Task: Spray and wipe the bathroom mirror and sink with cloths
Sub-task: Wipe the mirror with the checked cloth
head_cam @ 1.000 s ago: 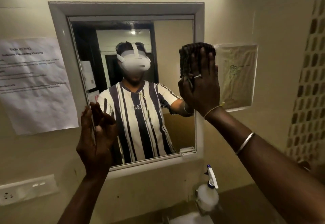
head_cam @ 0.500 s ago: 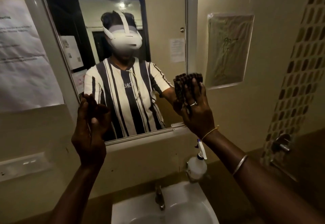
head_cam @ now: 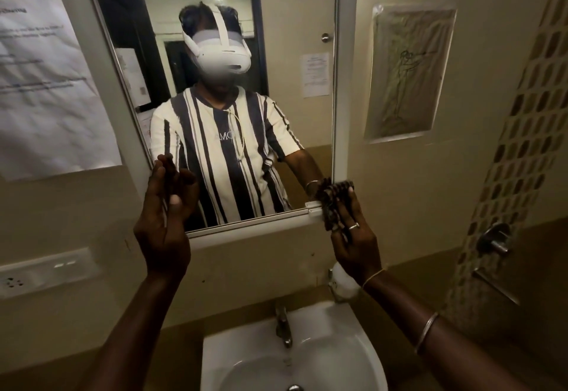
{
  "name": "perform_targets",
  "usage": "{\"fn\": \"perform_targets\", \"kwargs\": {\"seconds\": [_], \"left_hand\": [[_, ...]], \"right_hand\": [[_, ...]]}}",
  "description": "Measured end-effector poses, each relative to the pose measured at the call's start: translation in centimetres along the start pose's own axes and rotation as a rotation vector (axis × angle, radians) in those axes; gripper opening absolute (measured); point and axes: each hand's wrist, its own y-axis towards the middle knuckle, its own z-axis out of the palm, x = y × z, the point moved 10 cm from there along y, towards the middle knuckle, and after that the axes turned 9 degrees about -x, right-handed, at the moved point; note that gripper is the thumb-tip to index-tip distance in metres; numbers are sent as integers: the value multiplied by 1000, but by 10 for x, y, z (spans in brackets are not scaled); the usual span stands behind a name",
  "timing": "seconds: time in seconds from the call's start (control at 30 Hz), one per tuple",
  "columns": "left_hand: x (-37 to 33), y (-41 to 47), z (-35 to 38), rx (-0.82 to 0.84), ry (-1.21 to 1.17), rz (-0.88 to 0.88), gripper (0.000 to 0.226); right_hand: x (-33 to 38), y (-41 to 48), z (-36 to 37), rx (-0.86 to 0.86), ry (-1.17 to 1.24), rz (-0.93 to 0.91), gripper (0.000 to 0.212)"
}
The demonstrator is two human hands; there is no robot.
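A white-framed mirror hangs above a white sink. My right hand presses a dark striped cloth flat against the mirror's lower right corner, over the white frame there. Its fingers lie straight on the cloth. My left hand is raised in front of the mirror's lower left corner, fingers relaxed, holding nothing. A white spray bottle stands on the ledge behind the sink, mostly hidden by my right wrist.
A metal tap rises at the back of the sink. A paper notice is taped left of the mirror, a plastic-covered sheet to its right. A socket strip sits low left, a wall valve at right.
My right hand has slid the cloth down the mirror's right side from near the top to the bottom right corner. The view has tilted down, showing the sink. My left hand stays raised.
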Motion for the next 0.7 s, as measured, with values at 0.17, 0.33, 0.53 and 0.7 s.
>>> {"fn": "perform_targets", "kwargs": {"seconds": [0.17,0.33,0.53,0.7], "left_hand": [[6,-2,-1,27,-20,2,50],[8,-4,0,27,-71,-21,50],[9,-6,-1,54,-92,-44,49],[17,-14,-11,102,-78,-74,49]], "right_hand": [[-10,-38,21,-81,119,330,68],[20,-59,56,-246,275,704,64],[100,-61,103,-151,326,610,68],[124,-65,127,-125,103,413,74]]}}
